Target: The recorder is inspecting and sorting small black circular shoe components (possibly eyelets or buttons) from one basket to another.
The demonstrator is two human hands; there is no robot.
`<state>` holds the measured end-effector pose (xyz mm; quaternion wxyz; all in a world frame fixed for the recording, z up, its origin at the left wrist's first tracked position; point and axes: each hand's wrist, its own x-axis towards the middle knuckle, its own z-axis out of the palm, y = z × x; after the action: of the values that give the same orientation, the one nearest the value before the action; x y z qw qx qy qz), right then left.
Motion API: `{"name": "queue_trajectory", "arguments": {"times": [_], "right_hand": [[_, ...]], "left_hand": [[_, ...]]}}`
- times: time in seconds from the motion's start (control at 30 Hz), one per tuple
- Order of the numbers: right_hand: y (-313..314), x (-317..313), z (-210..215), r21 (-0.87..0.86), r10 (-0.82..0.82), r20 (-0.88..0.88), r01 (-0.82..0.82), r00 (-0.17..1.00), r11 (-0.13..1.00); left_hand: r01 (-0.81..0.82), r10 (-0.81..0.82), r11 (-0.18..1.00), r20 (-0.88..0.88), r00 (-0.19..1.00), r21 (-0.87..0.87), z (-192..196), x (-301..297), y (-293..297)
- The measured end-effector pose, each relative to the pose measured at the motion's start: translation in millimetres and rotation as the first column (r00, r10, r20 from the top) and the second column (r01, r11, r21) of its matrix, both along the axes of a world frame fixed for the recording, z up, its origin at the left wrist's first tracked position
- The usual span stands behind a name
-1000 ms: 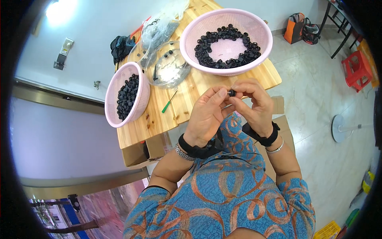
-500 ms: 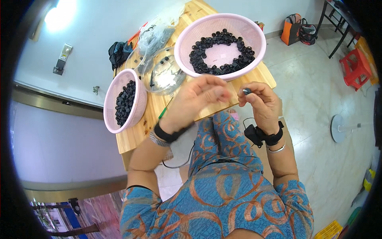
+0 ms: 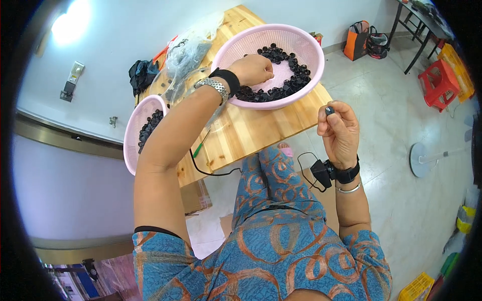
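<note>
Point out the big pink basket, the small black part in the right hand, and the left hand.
Big pink basket (image 3: pixel 307 44), head view, bare rim.
Black part (image 3: pixel 329 110), head view, its top.
Left hand (image 3: pixel 255 70), head view, back of hand.

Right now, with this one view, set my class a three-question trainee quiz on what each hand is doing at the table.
1. True or false: the left hand is inside the large pink basket.
2. The right hand pinches: A) a screwdriver B) a small dark part C) a bag.
3. Fill in: the smaller pink basket of black parts sits to the person's ____.

Key: 1 true; 2 B; 3 left.
</note>
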<state>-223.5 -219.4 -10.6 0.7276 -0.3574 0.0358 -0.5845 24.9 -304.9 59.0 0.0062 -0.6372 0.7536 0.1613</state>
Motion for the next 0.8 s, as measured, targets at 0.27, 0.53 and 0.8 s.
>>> {"name": "queue_trajectory", "arguments": {"times": [0.27,0.53,0.8], "right_hand": [[3.3,-15.2,-11.3,0.091,0.015,-0.062,-0.010,0.998,0.996],[6.4,-19.1,-19.0,0.080,0.039,-0.120,-0.029,0.992,0.996],[5.4,-15.7,-14.2,0.162,-0.037,-0.205,0.071,0.978,0.984]], "left_hand": [[0.070,-0.069,0.998,0.033,0.997,-0.007,-11.3,-8.7,-27.1],[0.228,-0.215,0.970,-0.146,0.966,0.078,-25.9,-22.6,-32.1],[0.132,-0.097,0.985,-0.281,0.955,0.109,-20.4,-20.8,-31.6]]}}
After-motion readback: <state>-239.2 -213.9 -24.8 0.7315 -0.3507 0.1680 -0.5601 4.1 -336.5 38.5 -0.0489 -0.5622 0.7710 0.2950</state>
